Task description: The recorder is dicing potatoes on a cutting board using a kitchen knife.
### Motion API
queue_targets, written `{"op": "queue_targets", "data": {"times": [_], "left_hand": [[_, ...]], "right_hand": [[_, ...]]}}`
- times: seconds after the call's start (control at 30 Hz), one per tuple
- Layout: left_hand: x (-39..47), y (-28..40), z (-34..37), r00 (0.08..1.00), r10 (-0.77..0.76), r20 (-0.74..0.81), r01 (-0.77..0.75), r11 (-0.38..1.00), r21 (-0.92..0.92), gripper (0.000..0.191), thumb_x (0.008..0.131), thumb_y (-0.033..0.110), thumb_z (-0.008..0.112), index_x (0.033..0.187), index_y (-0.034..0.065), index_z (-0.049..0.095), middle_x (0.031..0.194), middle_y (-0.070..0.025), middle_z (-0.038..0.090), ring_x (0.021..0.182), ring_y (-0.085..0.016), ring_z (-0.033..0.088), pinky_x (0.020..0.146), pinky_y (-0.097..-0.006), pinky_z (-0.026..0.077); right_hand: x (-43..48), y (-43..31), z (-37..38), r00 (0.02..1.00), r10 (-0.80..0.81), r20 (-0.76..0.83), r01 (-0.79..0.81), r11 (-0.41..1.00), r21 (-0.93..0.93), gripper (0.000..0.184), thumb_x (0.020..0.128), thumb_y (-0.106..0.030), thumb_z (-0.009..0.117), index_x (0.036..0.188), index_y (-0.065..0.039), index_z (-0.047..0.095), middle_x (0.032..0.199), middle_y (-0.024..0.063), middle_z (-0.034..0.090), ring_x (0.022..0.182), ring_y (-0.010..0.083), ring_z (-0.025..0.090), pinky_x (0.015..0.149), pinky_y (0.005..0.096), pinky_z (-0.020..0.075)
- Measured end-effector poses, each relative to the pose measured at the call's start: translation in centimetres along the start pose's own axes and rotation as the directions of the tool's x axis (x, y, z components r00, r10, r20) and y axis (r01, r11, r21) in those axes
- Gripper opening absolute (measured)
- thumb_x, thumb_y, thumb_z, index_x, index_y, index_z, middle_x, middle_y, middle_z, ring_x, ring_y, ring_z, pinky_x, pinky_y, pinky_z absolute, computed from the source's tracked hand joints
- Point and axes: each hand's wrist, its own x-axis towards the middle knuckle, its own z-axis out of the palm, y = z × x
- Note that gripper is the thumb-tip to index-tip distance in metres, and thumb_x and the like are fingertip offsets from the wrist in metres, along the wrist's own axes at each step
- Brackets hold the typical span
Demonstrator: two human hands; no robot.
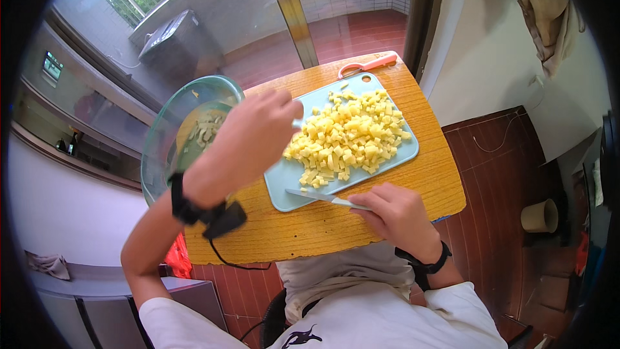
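Observation:
My right hand holds a small knife with a pale handle, its blade lying over the near left corner of a light blue cutting board. A large heap of diced pale yellow food, possibly potato, covers much of the board. My left hand is raised at the heap's left edge, partly over the board; its fingertips are blurred and whether they hold anything is unclear. Left of it stands a clear greenish bowl with pale pieces inside, partly hidden by my forearm.
A peeler with a pink handle lies at the far edge of the wooden table, beyond the board. A black cable runs from my left wrist over the near edge. A red plastic bag is below the table's left side.

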Motion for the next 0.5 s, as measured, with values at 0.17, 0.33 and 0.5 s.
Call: {"op": "queue_targets", "data": {"times": [0.17,0.33,0.5], "left_hand": [[-5.1,4.4,2.4,0.999,-0.04,0.026,0.042,0.995,-0.094,0.021,0.098,0.015,0.078,0.112,0.0028,0.07,0.106,-0.0124,0.069,0.101,-0.034,0.069,0.089,-0.0463,0.055],[-7.1,3.6,5.5,0.989,-0.143,0.026,0.146,0.963,-0.229,0.01,0.1,0.013,0.076,0.104,0.0051,0.071,0.098,-0.0105,0.07,0.094,-0.034,0.07,0.083,-0.0466,0.057],[-7.7,3.8,6.2,0.988,-0.137,-0.068,0.114,0.957,-0.268,0.012,0.095,0.007,0.079,0.101,0.0053,0.069,0.096,-0.0101,0.069,0.092,-0.033,0.07,0.08,-0.0453,0.057]], "right_hand": [[0.4,0.6,-0.2,0.992,0.118,-0.039,-0.118,0.993,-0.001,0.024,0.091,-0.012,0.086,0.113,-0.01,0.078,0.092,0.0073,0.067,0.081,0.0274,0.071,0.068,0.0408,0.0576],[1.2,0.7,-0.7,0.998,0.063,-0.011,-0.063,0.995,-0.074,0.025,0.09,-0.013,0.087,0.114,-0.011,0.078,0.091,0.0067,0.066,0.083,0.0286,0.07,0.071,0.0419,0.0577],[1.1,0.9,-0.7,0.999,0.019,0.026,-0.015,0.989,-0.145,0.029,0.088,-0.012,0.087,0.116,-0.014,0.08,0.091,0.0039,0.066,0.085,0.0248,0.068,0.075,0.0403,0.0544]]}}
